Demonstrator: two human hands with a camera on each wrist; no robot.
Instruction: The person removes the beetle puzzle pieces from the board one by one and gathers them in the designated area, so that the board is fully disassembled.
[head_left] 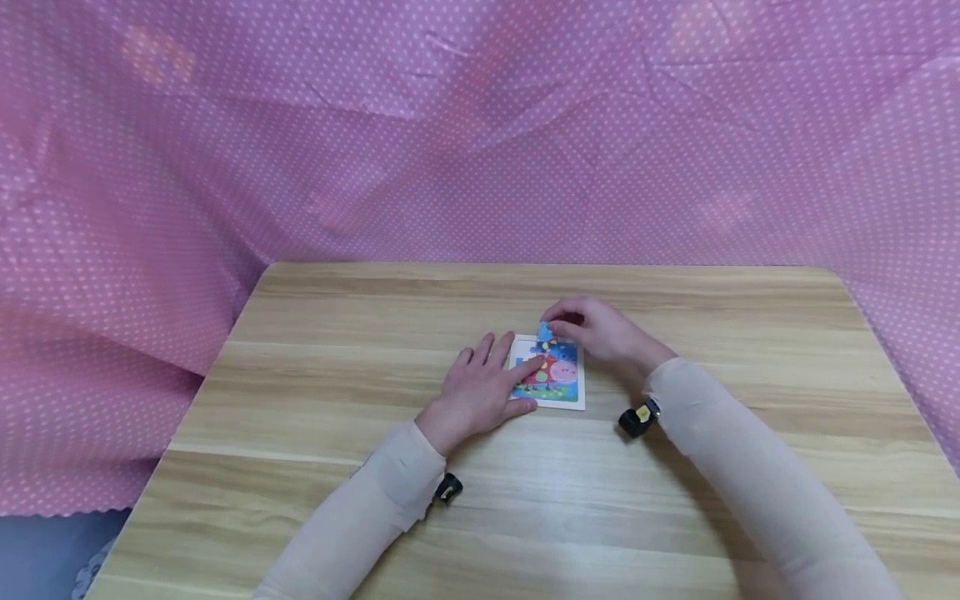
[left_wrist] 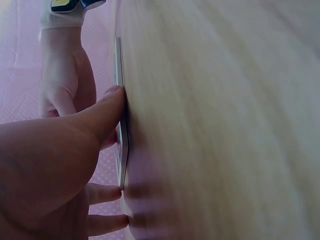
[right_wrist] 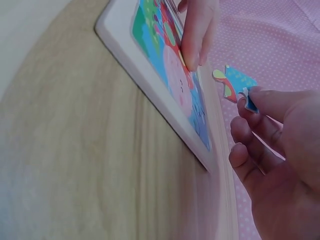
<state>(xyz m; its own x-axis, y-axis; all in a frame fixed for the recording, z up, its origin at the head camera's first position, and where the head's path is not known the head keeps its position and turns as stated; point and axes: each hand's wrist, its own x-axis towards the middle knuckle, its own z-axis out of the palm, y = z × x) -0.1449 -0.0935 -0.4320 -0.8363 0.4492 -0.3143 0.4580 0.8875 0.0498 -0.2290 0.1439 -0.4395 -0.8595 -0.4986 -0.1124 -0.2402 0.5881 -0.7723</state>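
Observation:
A white-framed picture puzzle (head_left: 570,403) showing a pink pig in red lies flat on the table. My left hand (head_left: 480,390) rests across its left side, fingers spread and index finger on the picture; in the left wrist view the thumb (left_wrist: 111,107) touches the frame's edge. Between thumb and fingertips my right hand (head_left: 596,329) pinches a blue puzzle piece (right_wrist: 240,82) with a red and yellow part. The piece is held above the frame's far edge, apart from the picture in the right wrist view. The picture's left part is partly hidden by the left hand.
The puzzle lies on a wood-grain table (head_left: 337,358) with rounded far corners. Behind it hangs a pink dotted cloth (head_left: 480,133), which also runs down the left side. Black wrist devices (head_left: 639,418) are strapped at both sleeves.

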